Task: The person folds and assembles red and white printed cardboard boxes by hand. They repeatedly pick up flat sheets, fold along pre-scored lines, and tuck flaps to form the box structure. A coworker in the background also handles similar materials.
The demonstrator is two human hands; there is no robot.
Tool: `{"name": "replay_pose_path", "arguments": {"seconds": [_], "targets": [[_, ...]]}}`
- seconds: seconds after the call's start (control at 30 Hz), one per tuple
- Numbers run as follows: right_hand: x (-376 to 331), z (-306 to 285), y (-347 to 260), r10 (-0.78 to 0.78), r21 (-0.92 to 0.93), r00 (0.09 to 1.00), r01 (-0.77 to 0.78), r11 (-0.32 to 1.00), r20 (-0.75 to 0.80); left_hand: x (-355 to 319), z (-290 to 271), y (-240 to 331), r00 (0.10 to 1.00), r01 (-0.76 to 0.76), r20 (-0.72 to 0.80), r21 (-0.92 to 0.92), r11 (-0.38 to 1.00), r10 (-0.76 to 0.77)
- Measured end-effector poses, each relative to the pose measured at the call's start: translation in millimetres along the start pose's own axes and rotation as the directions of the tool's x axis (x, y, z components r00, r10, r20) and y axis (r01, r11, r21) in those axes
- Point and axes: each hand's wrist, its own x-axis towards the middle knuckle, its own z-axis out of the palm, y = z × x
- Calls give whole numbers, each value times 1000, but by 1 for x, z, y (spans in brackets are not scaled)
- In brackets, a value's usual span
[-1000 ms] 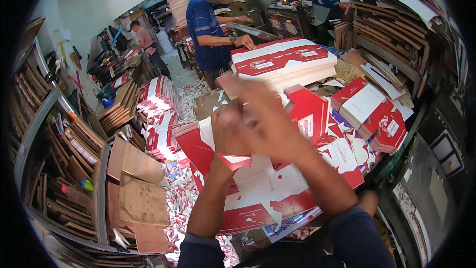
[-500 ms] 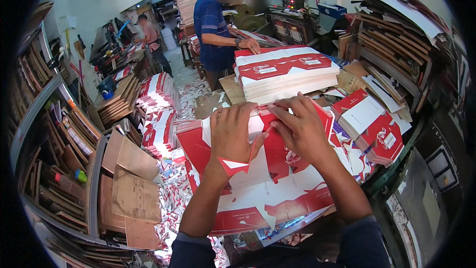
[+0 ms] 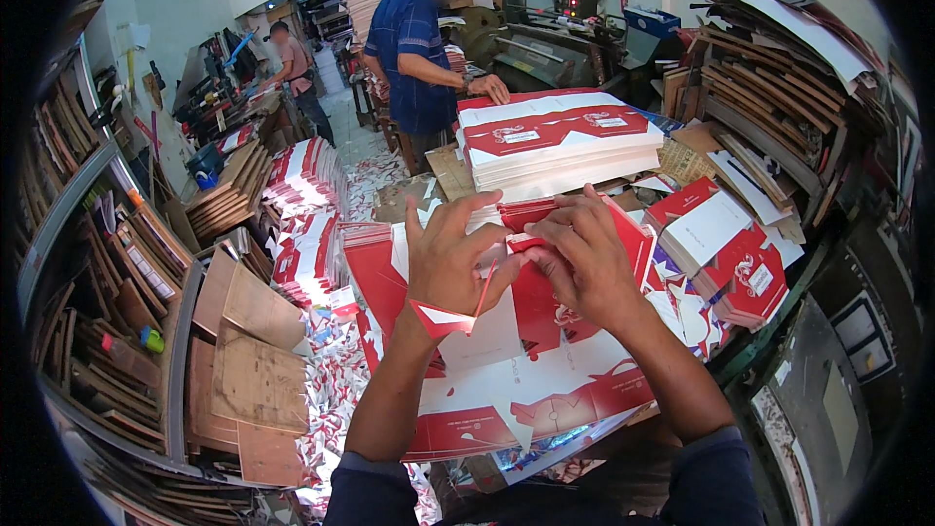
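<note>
While the bare left hand (image 3: 453,258) and the bare right hand (image 3: 581,255) come close together over the far part of a broad pile of red-and-white printed card sheets with die-cut edges (image 3: 575,370), a small narrow strip of red card (image 3: 527,243) sits between their fingertips; the right hand pinches this strip between thumb and bent fingers; the left hand is curved, its fingers spread and its thumb toward the strip, though whether it grips anything I cannot tell; the pile spreads below both hands and toward the wearer; a pointed red-and-white card scrap (image 3: 442,319) lies against the left wrist; beyond the hands stands a tall, thick stack of red-and-white printed card (image 3: 560,136), on which a co-worker in a dark blue short-sleeved shirt (image 3: 414,63) rests a hand (image 3: 489,89).
</note>
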Motion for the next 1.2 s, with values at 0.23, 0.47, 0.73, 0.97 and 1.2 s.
{"name": "replay_pose_path", "arguments": {"seconds": [0.23,0.47,0.73,0.97,1.2], "targets": [[9,2,5,126,139,992,-127,982,21,-1,15,-4,988,-23,-158,-137,990,1],[11,2,-3,51,23,999,-51,998,20,1,4,-1,999,43,10,-71,997,-42],[2,-3,6,-67,225,996,52,973,59,12,-6,-18,969,78,245,-280,957,-8],[6,-6,1,46,155,994,-62,986,102,5,-8,-15,978,19,206,-219,976,27],[-5,-4,3,-68,159,995,55,986,72,8,-1,-25,979,29,199,-291,956,31]]}}
